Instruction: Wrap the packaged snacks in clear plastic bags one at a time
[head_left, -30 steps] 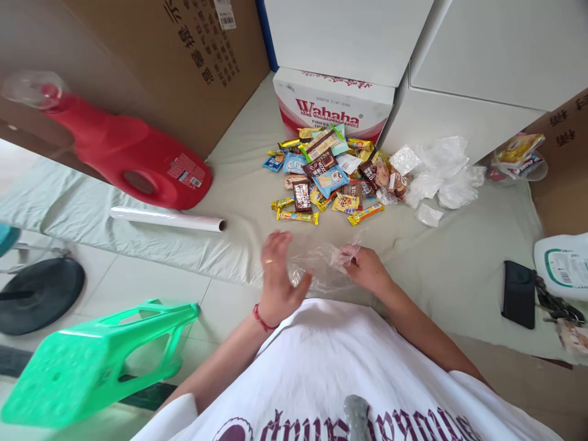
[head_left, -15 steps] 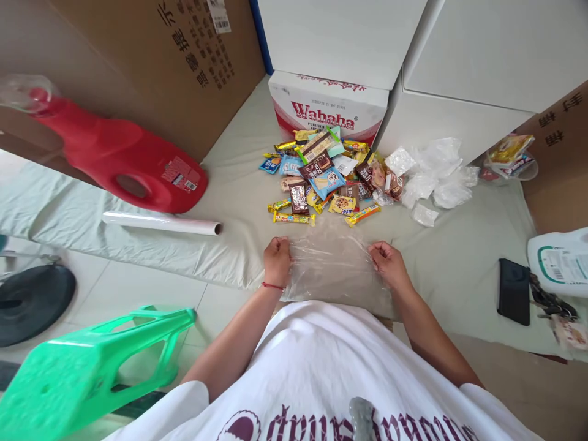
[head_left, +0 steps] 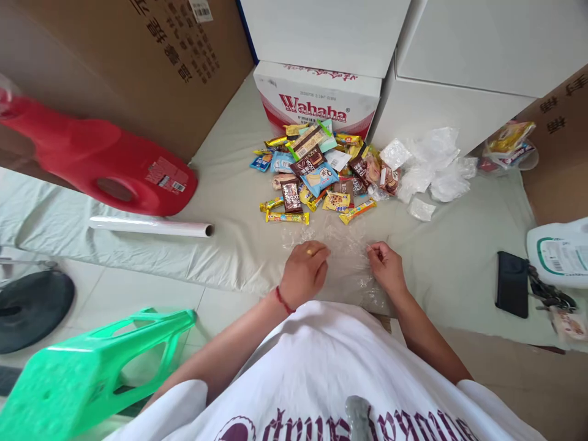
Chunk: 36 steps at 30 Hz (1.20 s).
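Observation:
A sheet of clear cling film [head_left: 346, 245] lies crumpled on the pale cloth in front of my body. My right hand [head_left: 388, 266] pinches its right edge between thumb and fingers. Over the film's left part is my left hand [head_left: 304, 269], palm down with fingers bent and pressed together on the film; the fingertips are partly hidden. Just beyond the film lies a pile of wrapped snacks [head_left: 316, 174], with yellow, brown and blue packets. Several clear film-wrapped bundles [head_left: 434, 162] sit to the right of the pile.
A cling film roll [head_left: 151, 226] and a red detergent jug [head_left: 105, 162] lie on the left. Behind the snacks stands a Wahaba carton [head_left: 316, 98]. A phone [head_left: 512, 285], keys and a white bottle [head_left: 558, 254] are at right. A green stool [head_left: 68, 380] stands lower left.
My left hand has moved right, across the film, and turned palm down. The film, stretched wide between both hands before, is now bunched and narrower. My right hand has stayed nearly in place.

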Each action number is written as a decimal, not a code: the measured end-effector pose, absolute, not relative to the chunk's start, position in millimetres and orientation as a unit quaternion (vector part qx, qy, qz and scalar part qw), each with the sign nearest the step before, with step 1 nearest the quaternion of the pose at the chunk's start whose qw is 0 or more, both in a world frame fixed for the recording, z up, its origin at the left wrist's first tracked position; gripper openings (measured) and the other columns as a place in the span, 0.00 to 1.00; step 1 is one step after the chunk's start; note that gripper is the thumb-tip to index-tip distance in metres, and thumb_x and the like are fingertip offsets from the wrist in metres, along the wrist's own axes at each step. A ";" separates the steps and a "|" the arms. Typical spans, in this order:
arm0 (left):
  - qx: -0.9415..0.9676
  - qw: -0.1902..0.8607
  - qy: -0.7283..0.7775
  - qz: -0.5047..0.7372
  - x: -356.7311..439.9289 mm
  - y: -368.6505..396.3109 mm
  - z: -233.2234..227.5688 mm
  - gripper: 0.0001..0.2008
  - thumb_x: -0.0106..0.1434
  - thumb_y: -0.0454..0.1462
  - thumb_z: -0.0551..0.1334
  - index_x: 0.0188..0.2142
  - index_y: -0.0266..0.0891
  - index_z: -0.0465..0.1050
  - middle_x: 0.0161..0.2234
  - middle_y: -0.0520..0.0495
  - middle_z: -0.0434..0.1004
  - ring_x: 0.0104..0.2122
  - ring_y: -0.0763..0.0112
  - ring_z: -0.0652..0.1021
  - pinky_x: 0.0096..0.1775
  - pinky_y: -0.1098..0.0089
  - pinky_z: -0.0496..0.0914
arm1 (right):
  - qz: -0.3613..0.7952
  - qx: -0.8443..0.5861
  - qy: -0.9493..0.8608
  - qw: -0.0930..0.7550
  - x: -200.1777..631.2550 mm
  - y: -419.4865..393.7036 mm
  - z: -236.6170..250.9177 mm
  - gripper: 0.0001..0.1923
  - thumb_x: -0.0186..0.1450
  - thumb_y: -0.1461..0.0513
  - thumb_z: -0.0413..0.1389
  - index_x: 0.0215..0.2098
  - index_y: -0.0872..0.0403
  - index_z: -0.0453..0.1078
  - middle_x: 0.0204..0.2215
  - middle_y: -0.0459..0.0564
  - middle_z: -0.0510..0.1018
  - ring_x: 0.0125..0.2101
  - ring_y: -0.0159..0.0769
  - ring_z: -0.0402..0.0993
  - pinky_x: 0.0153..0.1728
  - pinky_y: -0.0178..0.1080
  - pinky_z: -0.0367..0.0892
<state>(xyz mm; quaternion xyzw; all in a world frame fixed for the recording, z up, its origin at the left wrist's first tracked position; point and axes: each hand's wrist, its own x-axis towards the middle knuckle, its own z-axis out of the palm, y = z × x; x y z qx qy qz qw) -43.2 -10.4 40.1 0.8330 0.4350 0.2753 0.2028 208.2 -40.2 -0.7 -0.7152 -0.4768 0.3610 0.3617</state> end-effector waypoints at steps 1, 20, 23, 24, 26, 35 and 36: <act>0.839 0.193 0.455 0.228 -37.4 -1.5 31.4 0.14 0.70 0.34 0.53 0.47 0.40 0.76 0.50 0.40 0.81 0.51 0.56 0.78 0.52 0.55 0.71 | 0.345 -0.721 -0.481 0.361 210.7 -40.1 -1.6 0.19 0.68 0.45 0.54 0.34 0.51 0.70 0.22 0.43 0.74 0.22 0.33 0.66 0.27 0.36 0.62; 0.859 0.102 0.497 0.071 -58.3 31.9 -22.2 0.34 0.73 0.53 0.50 0.73 0.42 0.55 0.74 0.40 0.50 0.72 0.52 0.56 0.70 0.42 0.44 | -0.074 -0.702 -0.708 0.006 266.8 146.5 43.3 0.25 0.66 0.65 0.54 0.61 0.65 0.69 0.54 0.70 0.76 0.60 0.58 0.62 0.63 0.62 0.49; 0.858 0.107 0.496 0.076 -59.9 32.1 -22.7 0.34 0.73 0.53 0.49 0.73 0.42 0.54 0.74 0.41 0.50 0.73 0.54 0.56 0.71 0.43 0.44 | -0.070 -0.696 -0.714 0.004 275.1 155.7 42.9 0.18 0.69 0.68 0.48 0.52 0.62 0.75 0.47 0.66 0.80 0.56 0.53 0.67 0.64 0.62 0.47; 0.858 0.109 0.495 0.078 -60.1 32.0 -22.8 0.34 0.73 0.53 0.49 0.73 0.42 0.54 0.74 0.41 0.50 0.73 0.54 0.56 0.71 0.43 0.44 | -0.071 -0.696 -0.714 0.027 280.1 153.1 45.5 0.18 0.69 0.68 0.47 0.49 0.61 0.77 0.46 0.65 0.81 0.55 0.53 0.68 0.64 0.62 0.47; 0.859 0.111 0.493 0.081 -60.0 31.4 -23.1 0.34 0.73 0.53 0.48 0.73 0.41 0.53 0.74 0.41 0.50 0.73 0.55 0.55 0.71 0.42 0.43 | -0.063 -0.702 -0.702 0.101 290.3 141.7 54.7 0.16 0.68 0.66 0.49 0.48 0.58 0.78 0.46 0.63 0.81 0.54 0.53 0.69 0.64 0.61 0.50; 0.861 0.115 0.489 0.081 -59.2 37.6 -20.2 0.29 0.76 0.47 0.42 0.72 0.43 0.56 0.74 0.43 0.52 0.73 0.57 0.56 0.71 0.43 0.45 | 0.490 -0.592 -0.484 0.419 247.0 25.6 65.3 0.22 0.63 0.54 0.61 0.54 0.48 0.72 0.45 0.50 0.80 0.42 0.42 0.78 0.43 0.45 0.75; 0.863 0.117 0.486 0.080 -60.4 40.4 -20.2 0.28 0.77 0.45 0.41 0.72 0.44 0.57 0.74 0.43 0.52 0.72 0.58 0.57 0.71 0.44 0.45 | 0.542 -0.568 -0.483 0.387 234.8 14.9 57.1 0.22 0.64 0.53 0.61 0.55 0.48 0.73 0.46 0.50 0.80 0.43 0.42 0.78 0.43 0.45 0.75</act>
